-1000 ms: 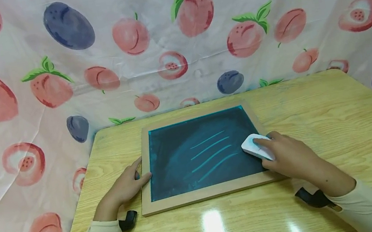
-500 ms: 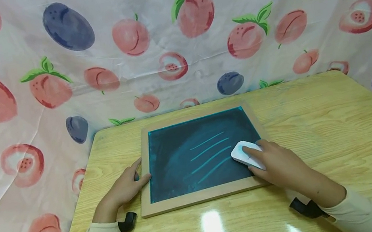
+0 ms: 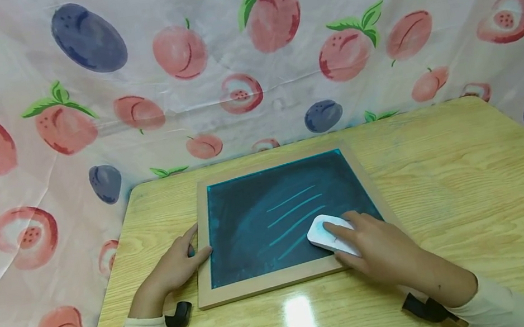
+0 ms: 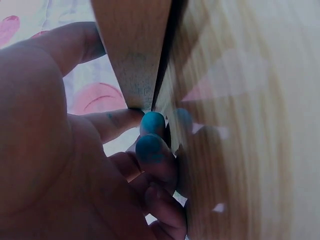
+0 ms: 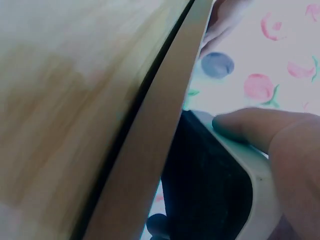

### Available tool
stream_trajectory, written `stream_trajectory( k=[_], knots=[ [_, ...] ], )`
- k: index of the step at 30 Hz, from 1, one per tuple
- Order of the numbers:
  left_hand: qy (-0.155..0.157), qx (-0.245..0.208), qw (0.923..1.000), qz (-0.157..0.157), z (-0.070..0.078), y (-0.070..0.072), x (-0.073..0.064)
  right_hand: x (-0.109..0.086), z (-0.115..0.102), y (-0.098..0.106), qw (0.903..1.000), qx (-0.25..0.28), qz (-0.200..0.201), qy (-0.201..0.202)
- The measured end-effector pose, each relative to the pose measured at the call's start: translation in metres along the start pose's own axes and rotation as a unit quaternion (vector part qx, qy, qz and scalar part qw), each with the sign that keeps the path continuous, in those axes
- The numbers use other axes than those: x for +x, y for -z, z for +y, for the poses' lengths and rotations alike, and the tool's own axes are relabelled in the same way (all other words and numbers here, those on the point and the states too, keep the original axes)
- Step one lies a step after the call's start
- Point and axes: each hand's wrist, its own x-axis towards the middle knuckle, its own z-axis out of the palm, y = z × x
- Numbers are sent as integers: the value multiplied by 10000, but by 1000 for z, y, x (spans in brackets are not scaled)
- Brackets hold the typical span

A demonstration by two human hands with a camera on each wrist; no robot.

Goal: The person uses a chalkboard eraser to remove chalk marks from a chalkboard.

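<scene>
A wood-framed chalkboard (image 3: 243,240) lies on the table, with several blue slanted chalk strokes (image 3: 295,209) across its middle. At its left edge my left hand (image 3: 175,264) grips the frame, thumb over the top and index finger against the side. Blue dust stains curled fingertips (image 4: 152,150) in the left wrist view. My right hand (image 3: 381,247) holds a white chalkboard eraser (image 3: 322,232) by its sides, index finger on its blue-smudged top. It covers the right end of the lowest stroke. The right wrist view shows the eraser's black felt (image 5: 210,185) beside the wooden frame.
The board sits on a light wood-grain table (image 3: 473,183). Behind and to the left hangs a fruit-print cloth (image 3: 233,38). Black camera mounts (image 3: 179,317) are strapped at both wrists.
My right hand has moved the eraser left and toward the front edge of the board, onto the lowest stroke's right end. My left hand stays on the frame.
</scene>
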Motion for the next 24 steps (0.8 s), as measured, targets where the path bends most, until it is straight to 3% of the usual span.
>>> stream_trajectory(
  k=[12, 24],
  knots=[
    [-42, 3, 10000, 4, -1, 1, 0, 12, 41, 11, 9970, -255, 121, -722],
    [111, 125, 9998, 55, -1, 2, 0, 13, 45, 14, 9956, -230, -4, -911]
  ],
)
